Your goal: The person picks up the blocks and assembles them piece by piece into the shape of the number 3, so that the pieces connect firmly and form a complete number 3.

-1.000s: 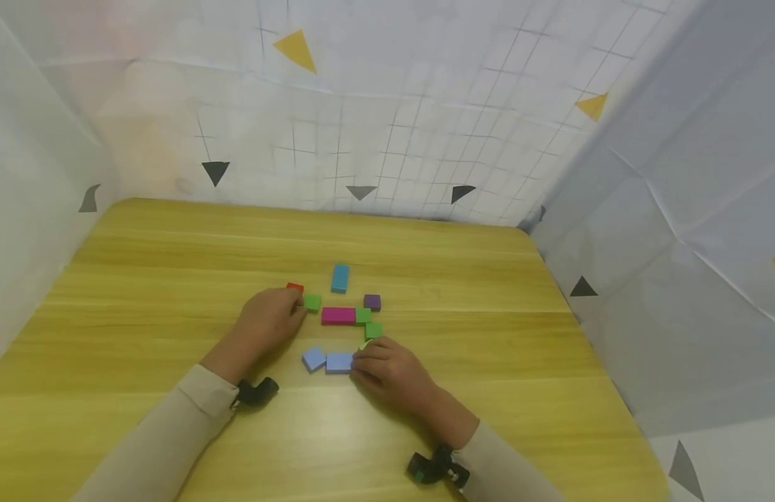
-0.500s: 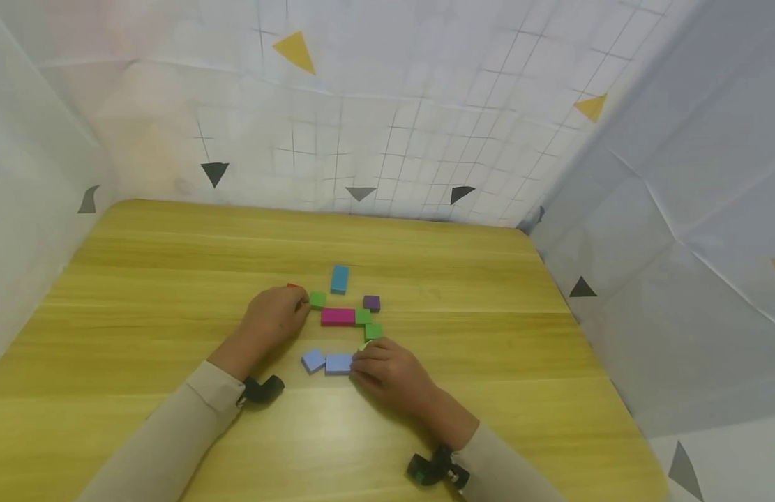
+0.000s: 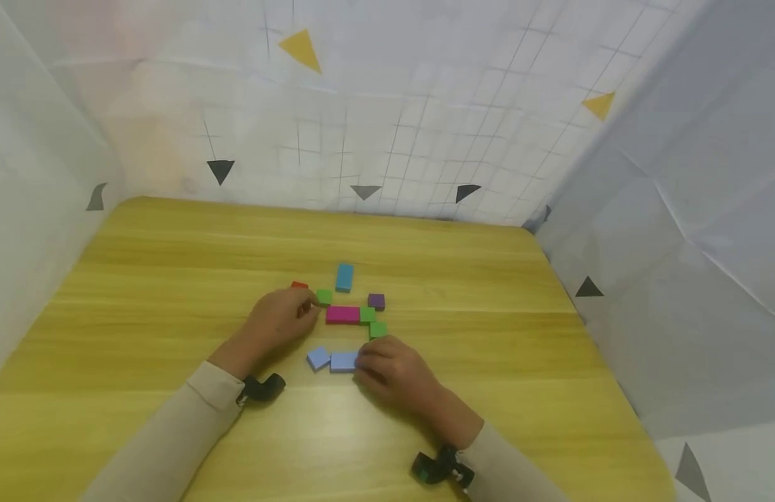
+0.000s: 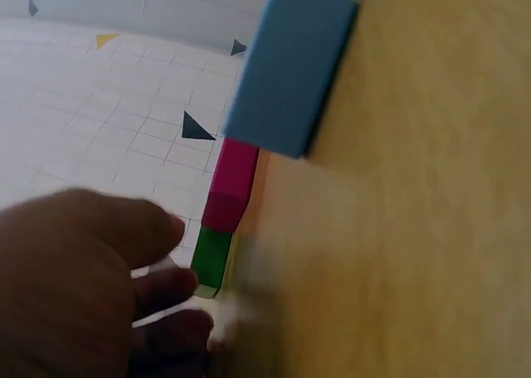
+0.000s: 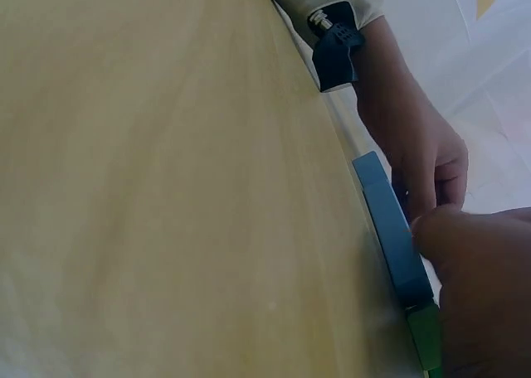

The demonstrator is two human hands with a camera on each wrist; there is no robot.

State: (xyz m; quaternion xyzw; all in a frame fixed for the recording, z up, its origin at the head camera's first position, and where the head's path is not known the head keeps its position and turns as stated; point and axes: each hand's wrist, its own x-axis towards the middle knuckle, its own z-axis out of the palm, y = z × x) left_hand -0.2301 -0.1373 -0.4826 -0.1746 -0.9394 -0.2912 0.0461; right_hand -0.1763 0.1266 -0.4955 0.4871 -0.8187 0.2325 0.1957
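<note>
My left hand (image 3: 283, 317) is at the left of the block group in the head view. Its fingertips are right at a small green block (image 3: 324, 298), just above the left end of a magenta block (image 3: 343, 316). In the left wrist view, the left thumb (image 4: 149, 229) and fingers are apart. My right hand (image 3: 393, 373) grips the right end of a long light-blue block (image 3: 342, 362), fingers curled over it. A square light-blue block (image 3: 319, 359) touches that block's left end at a slant. The right fingertips' undersides are hidden.
A green block (image 3: 367, 316) adjoins the magenta block's right end; another green block (image 3: 377, 330) sits below it. A purple block (image 3: 377, 301) and a blue block (image 3: 344, 277) lie farther back. A red block (image 3: 299, 285) shows behind my left hand on the wooden table (image 3: 487, 314).
My left hand has shifted slightly right, and the small green block has moved right and away from me, over the magenta block's left end. My right hand has stayed in place.
</note>
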